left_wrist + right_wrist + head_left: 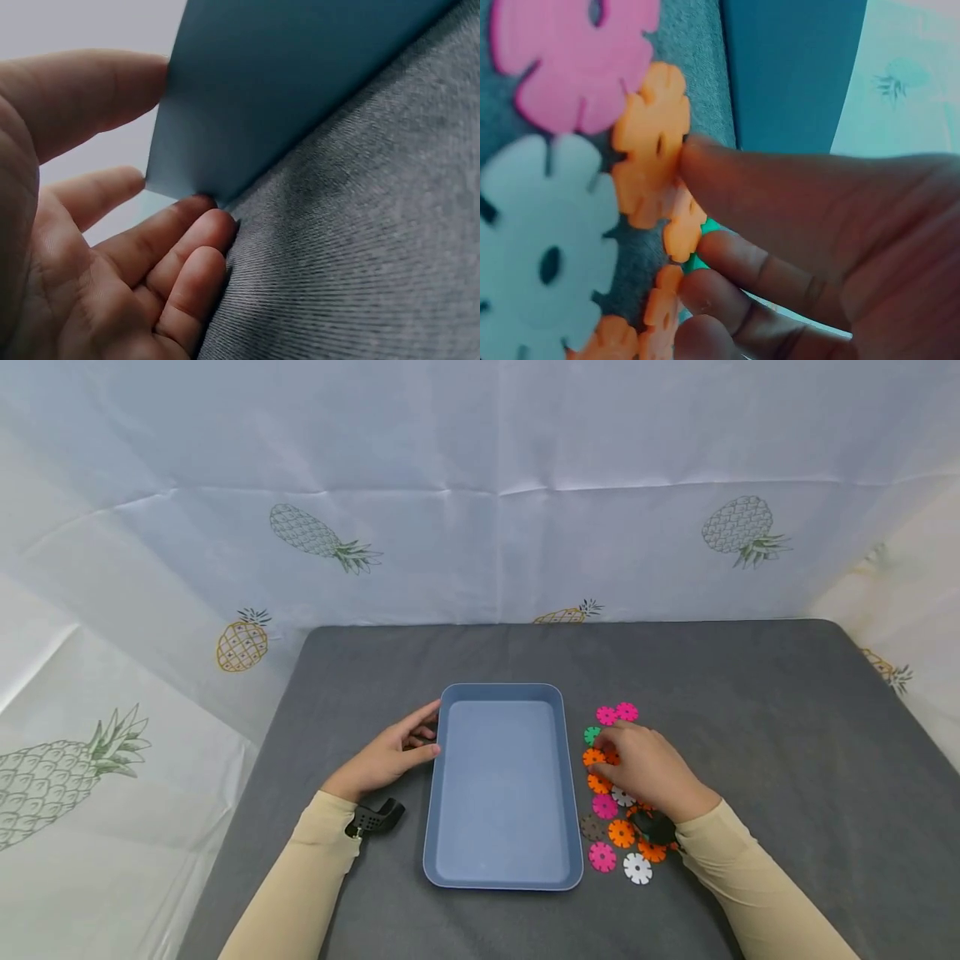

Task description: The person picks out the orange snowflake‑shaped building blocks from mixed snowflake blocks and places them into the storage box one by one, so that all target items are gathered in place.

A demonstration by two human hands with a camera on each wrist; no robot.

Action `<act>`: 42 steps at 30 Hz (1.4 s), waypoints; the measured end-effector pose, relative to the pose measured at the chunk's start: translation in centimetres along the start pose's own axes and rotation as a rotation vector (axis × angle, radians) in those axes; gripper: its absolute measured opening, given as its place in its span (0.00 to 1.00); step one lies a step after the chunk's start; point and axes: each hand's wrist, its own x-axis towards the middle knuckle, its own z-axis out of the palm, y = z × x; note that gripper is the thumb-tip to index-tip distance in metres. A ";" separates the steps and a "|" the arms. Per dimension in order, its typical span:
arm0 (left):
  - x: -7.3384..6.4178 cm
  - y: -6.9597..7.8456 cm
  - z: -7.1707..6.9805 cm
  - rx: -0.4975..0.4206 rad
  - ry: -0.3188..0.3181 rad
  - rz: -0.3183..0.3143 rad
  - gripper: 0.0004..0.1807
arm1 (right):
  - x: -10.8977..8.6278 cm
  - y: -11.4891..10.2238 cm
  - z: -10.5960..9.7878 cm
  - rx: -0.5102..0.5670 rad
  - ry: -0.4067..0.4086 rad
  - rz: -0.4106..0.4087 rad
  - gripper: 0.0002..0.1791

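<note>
A shallow blue-grey tray (504,793) lies on the grey cloth. At its left wall is my left hand (386,758), thumb and fingertips against the side, not wrapped round it; the left wrist view shows the hand (97,247) with the tray's outer wall (247,90). My right hand (648,768) reaches down over flat, notched flower-shaped discs right of the tray. Its thumb touches an orange disc (652,150) in the right wrist view, while the other fingers bend towards more orange discs. Nothing is seen lifted. Part of the pile is hidden under the hand and wrist.
Pink discs (602,857), a white disc (637,868), a green disc (592,736) and a dark grey disc (591,827) lie among several orange ones. A pineapple-printed white sheet (495,435) hangs behind the table. Dark bands circle both wrists.
</note>
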 end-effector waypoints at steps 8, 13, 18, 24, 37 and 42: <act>0.0 -0.1 0.1 0.032 0.010 0.020 0.40 | 0.7 0.2 -0.5 0.019 -0.099 0.029 0.13; 0.0 0.1 0.1 0.049 0.005 0.013 0.41 | 0.9 0.6 -0.6 0.092 -0.125 0.061 0.14; 0.1 0.1 0.2 0.064 0.010 0.016 0.41 | 0.8 0.5 -0.6 0.152 -0.107 0.067 0.13; 0.0 0.1 0.3 0.073 0.010 -0.017 0.39 | 0.8 0.0 -0.7 0.169 -0.084 0.019 0.08; -0.1 0.0 0.2 0.087 0.013 -0.028 0.39 | 1.0 -2.1 -2.3 0.090 0.039 -0.066 0.07; 0.0 0.0 0.4 0.101 0.016 -0.029 0.39 | 1.4 -3.4 -2.9 0.052 0.082 -0.057 0.08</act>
